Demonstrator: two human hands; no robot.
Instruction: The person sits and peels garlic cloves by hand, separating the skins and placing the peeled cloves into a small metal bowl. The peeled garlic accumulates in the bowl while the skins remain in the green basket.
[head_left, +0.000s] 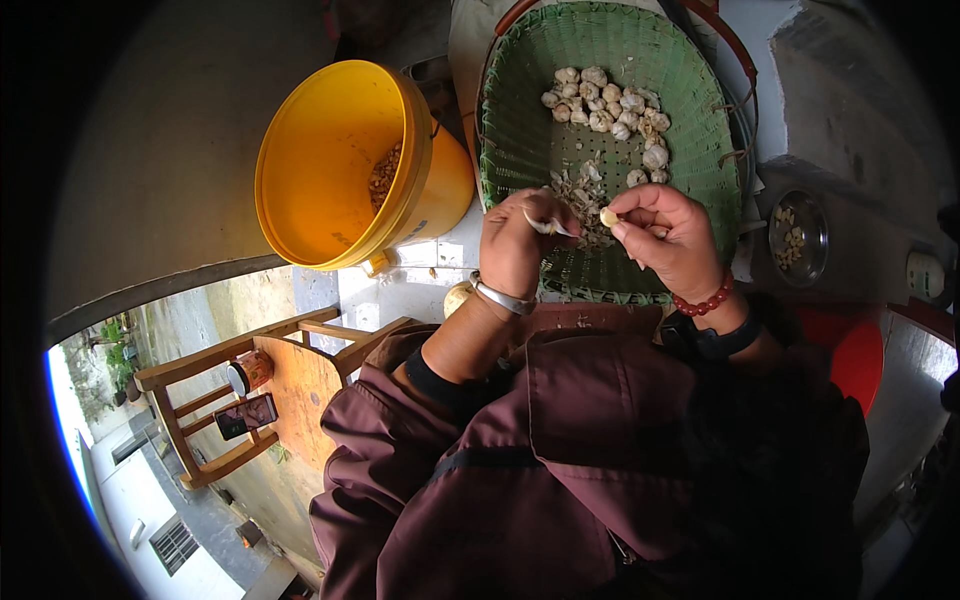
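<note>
Over the near end of a green woven basket (517, 150), my left hand (517, 244) pinches a strip of white garlic skin (551, 225). Just to its right, my right hand (675, 240) grips a pale garlic clove (609, 217) between thumb and forefinger. More cloves (658, 231) appear tucked in that palm, partly hidden by the fingers. Beyond my hands, several whole garlic bulbs (600, 101) sit in the far part of the basket. Loose papery garlic skins (581, 191) lie on the basket's bottom between the bulbs and my hands.
Left of the basket stands a yellow bucket (315, 165) with brown bits inside. A metal bowl (799, 240) of peeled cloves is at the right. A wooden chair (300, 397) holds a phone (246, 417) and a jar (251, 371). A red plastic container (859, 352) sits nearer, right.
</note>
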